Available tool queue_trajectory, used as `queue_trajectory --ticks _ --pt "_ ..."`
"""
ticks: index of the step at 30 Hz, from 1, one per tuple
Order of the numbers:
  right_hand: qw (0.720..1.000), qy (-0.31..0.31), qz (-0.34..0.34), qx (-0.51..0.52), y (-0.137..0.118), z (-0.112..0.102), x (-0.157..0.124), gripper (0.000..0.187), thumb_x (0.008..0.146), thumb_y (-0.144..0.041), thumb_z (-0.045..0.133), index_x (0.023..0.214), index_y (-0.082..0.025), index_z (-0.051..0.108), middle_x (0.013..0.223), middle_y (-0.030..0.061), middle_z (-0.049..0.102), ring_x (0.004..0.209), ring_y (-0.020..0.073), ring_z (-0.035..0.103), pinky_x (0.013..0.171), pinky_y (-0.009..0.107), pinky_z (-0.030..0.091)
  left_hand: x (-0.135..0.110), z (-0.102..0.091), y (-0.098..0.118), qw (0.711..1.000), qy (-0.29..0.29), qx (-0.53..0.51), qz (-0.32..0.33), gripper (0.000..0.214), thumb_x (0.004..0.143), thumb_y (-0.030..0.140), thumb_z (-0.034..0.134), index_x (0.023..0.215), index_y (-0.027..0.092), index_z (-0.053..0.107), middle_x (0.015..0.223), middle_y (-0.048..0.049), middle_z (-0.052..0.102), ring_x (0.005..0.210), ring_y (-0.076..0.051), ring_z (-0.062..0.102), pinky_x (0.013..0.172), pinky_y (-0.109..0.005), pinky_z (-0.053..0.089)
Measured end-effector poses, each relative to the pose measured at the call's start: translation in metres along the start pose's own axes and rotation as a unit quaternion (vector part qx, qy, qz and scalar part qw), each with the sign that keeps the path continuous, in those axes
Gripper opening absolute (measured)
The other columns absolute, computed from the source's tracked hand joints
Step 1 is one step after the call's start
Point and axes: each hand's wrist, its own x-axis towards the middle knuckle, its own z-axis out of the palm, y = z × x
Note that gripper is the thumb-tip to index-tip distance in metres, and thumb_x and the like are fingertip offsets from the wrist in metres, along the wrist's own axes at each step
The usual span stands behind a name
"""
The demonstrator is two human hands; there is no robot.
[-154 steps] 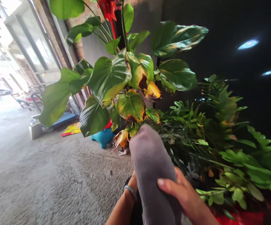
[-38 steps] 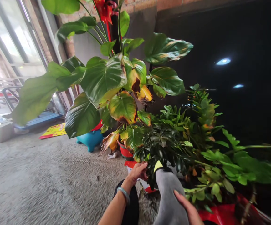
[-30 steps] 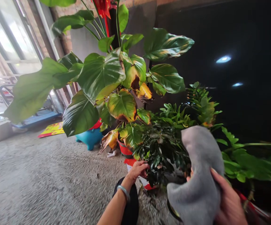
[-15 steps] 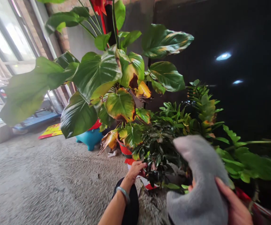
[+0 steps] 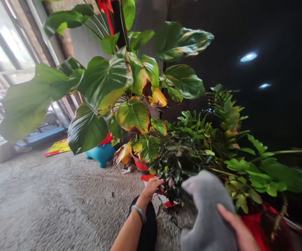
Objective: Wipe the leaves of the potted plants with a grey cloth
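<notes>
My right hand [image 5: 238,228] grips a grey cloth [image 5: 210,212] at the lower right, its top folded over just below the small dark-leaved plant [image 5: 182,157]. My left hand [image 5: 153,186], with a pale bangle on the wrist, reaches forward and closes its fingers on the rim of that plant's red and white pot [image 5: 166,202]. Behind stands a tall plant with big green and yellowing leaves [image 5: 119,83] in a red pot [image 5: 140,165].
A feathery green plant [image 5: 247,167] spreads to the right over a red pot [image 5: 258,223]. A blue pot [image 5: 101,153], a yellow mat [image 5: 58,146] and a blue cart [image 5: 36,134] lie on the rough concrete floor [image 5: 48,198]. A dark wall [image 5: 271,104] is behind.
My right hand and the grey cloth have dropped lower and moved slightly left. My left hand has stayed on the pot rim. The view has tilted a little.
</notes>
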Motion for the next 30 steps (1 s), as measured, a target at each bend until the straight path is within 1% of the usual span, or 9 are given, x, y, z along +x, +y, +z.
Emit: queue_trajectory --ticks 4,7,10,13,16,20,22,26,30 --pt "0.986 0.01 -0.034 0.16 -0.06 0.05 -0.001 0.033 0.045 -0.032 0.084 0.076 -0.027 0.071 0.066 -0.0002 0.077 0.082 0.0324 0.074 0.081 0.045 0.06 0.0 0.003 0.001 1.0 -0.001 -0.004 0.007 0.042 0.052 0.055 0.075 0.061 0.016 0.063 0.057 -0.0004 0.061 0.044 -0.011 0.052 0.048 -0.026 0.041" --pt "0.983 -0.031 0.063 0.171 -0.044 0.077 0.002 0.025 0.043 -0.024 0.082 0.061 -0.025 0.065 0.052 0.0 0.071 0.081 0.0345 0.074 0.078 0.047 0.06 0.0 0.004 0.002 1.0 0.001 -0.005 0.013 0.045 0.048 0.057 0.075 0.061 0.015 0.063 0.057 -0.0002 0.06 0.045 -0.011 0.052 0.048 -0.026 0.042" --pt "0.986 -0.075 0.135 0.067 0.013 0.067 0.004 0.027 0.049 -0.039 0.083 0.061 -0.021 0.067 0.058 0.0058 0.074 0.089 0.0368 0.073 0.08 0.047 0.058 0.0 0.0 0.002 1.0 0.003 -0.005 0.014 0.047 0.046 0.058 0.076 0.06 0.016 0.062 0.056 0.0006 0.059 0.046 -0.011 0.052 0.049 -0.026 0.041" --pt "0.994 -0.054 0.087 -0.034 0.049 0.04 -0.004 0.029 0.045 -0.037 0.088 0.062 -0.021 0.071 0.068 0.0074 0.077 0.095 0.0335 0.071 0.083 0.038 0.057 -0.002 -0.004 0.003 1.0 0.005 -0.005 0.014 0.05 0.044 0.06 0.077 0.06 0.016 0.062 0.061 -0.0004 0.063 0.047 -0.01 0.052 0.05 -0.025 0.041" --pt "0.998 -0.026 0.056 -0.009 0.028 0.033 -0.02 0.04 0.043 -0.04 0.089 0.073 -0.019 0.073 0.075 0.0071 0.078 0.089 0.0331 0.072 0.079 0.039 0.058 -0.004 -0.005 0.004 1.0 0.006 -0.003 0.017 0.054 0.043 0.063 0.077 0.063 0.015 0.064 0.064 -0.002 0.065 0.048 -0.011 0.052 0.051 -0.026 0.041" --pt "0.988 0.015 -0.012 0.155 -0.036 0.064 -0.028 0.038 0.04 -0.033 0.086 0.071 -0.019 0.07 0.06 0.0021 0.075 0.064 0.0294 0.072 0.07 0.042 0.06 -0.007 -0.002 0.007 1.0 0.012 -0.001 0.022 0.055 0.04 0.063 0.077 0.06 0.015 0.061 0.063 -0.001 0.062 0.046 -0.01 0.051 0.05 -0.027 0.04" --pt "0.983 -0.006 -0.026 0.183 -0.047 0.08 -0.021 0.029 0.043 -0.028 0.083 0.067 -0.02 0.068 0.054 0.0005 0.072 0.063 0.029 0.072 0.07 0.042 0.06 -0.008 0.001 0.008 1.0 0.015 0.001 0.024 0.055 0.038 0.063 0.078 0.058 0.015 0.06 0.064 -0.0007 0.062 0.045 -0.009 0.05 0.049 -0.027 0.039" --pt "0.989 -0.045 0.086 0.115 -0.006 0.082 -0.004 0.023 0.048 -0.034 0.081 0.06 -0.02 0.067 0.055 0.0064 0.072 0.08 0.0348 0.074 0.071 0.044 0.06 -0.009 0.001 0.008 0.999 0.016 0.002 0.029 0.054 0.039 0.062 0.077 0.057 0.015 0.059 0.064 -0.0008 0.061 0.045 -0.009 0.049 0.049 -0.026 0.038" --pt "0.995 -0.065 0.072 0.038 0.032 0.061 -0.009 0.032 0.044 -0.036 0.087 0.066 -0.018 0.072 0.072 0.0088 0.078 0.091 0.0328 0.073 0.075 0.036 0.059 -0.013 -0.002 0.01 0.999 0.01 -0.001 0.031 0.05 0.042 0.06 0.077 0.058 0.016 0.06 0.06 0.0008 0.06 0.046 -0.01 0.049 0.05 -0.026 0.039"
